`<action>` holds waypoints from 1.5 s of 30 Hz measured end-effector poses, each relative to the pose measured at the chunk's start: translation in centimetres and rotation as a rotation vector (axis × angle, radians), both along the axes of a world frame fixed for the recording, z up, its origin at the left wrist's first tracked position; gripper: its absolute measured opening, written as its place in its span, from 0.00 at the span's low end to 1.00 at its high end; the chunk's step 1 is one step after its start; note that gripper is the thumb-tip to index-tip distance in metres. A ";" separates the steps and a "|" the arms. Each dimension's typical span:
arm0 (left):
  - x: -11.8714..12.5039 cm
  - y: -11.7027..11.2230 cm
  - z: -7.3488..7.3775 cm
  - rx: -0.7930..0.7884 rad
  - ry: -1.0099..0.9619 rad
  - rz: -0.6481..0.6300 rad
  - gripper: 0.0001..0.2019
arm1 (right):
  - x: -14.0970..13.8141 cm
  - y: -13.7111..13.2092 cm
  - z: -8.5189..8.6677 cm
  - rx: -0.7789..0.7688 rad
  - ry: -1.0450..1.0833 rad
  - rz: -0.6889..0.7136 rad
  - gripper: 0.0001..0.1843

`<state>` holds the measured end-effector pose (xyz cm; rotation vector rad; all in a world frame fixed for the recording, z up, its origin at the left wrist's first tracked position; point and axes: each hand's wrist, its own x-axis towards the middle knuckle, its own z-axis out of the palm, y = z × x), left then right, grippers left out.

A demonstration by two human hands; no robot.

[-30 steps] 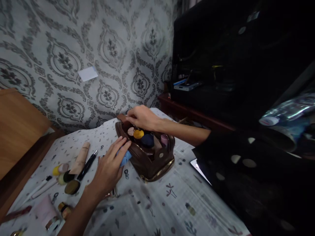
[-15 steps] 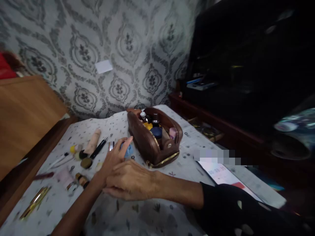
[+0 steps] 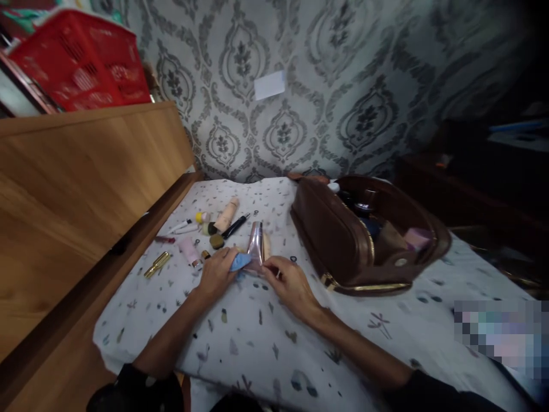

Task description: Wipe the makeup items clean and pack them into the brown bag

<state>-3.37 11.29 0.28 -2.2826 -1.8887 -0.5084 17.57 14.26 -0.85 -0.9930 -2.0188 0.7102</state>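
Note:
My left hand [image 3: 218,270] is closed around a small light-blue piece [image 3: 241,261] whose kind I cannot make out. A shiny pinkish tube [image 3: 256,240] lies right beyond it, between my two hands. Thumb and forefinger of my right hand [image 3: 294,286] pinch at the tube's near end. To the right sits a brown makeup bag [image 3: 330,234], unzipped, with bottles and a pink item [image 3: 418,239] inside. Left of my hands are a peach tube [image 3: 226,214], a black pen-like stick [image 3: 235,226], a pale pink tube [image 3: 189,252] and a gold tube [image 3: 157,265].
A patterned white cloth [image 3: 240,355] covers the table. On the left rises a wooden panel [image 3: 98,166], with a red basket [image 3: 86,63] above it. A phone [image 3: 514,366], partly blurred out, lies at the right edge. The papered wall [image 3: 283,137] closes off the back.
My view has swung left, so the bag appears farther right. My hands, which overlapped before, are now apart, one on each side of the shiny tube.

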 end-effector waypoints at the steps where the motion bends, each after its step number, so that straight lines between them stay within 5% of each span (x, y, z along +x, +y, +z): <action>1: -0.2 0.0 -0.1 0.016 0.013 0.014 0.09 | -0.2 0.0 -0.3 -0.009 0.015 0.004 0.07; 8: -2.2 0.5 -0.6 0.106 -0.062 0.152 0.15 | -0.4 -0.4 -1.3 -0.021 0.066 0.073 0.08; 12: -5.4 1.9 -0.3 0.186 -0.257 0.290 0.13 | -0.2 -0.4 -1.1 -0.032 0.068 0.087 0.08; 20: -11.7 6.6 0.7 0.120 -0.288 0.377 0.30 | -0.2 -0.3 -1.2 0.002 0.054 0.110 0.08; 28: -11.4 9.6 0.6 -0.166 -0.132 0.158 0.33 | 0.0 -0.2 -1.5 0.002 0.042 0.121 0.08; 38: -10.1 8.7 1.3 -0.138 -0.061 0.382 0.23 | 0.0 -0.3 -1.3 0.002 0.015 0.128 0.09; 45: -12.1 7.4 1.2 -0.112 -0.125 0.465 0.20 | 0.0 -0.3 -1.6 0.047 -0.005 0.135 0.09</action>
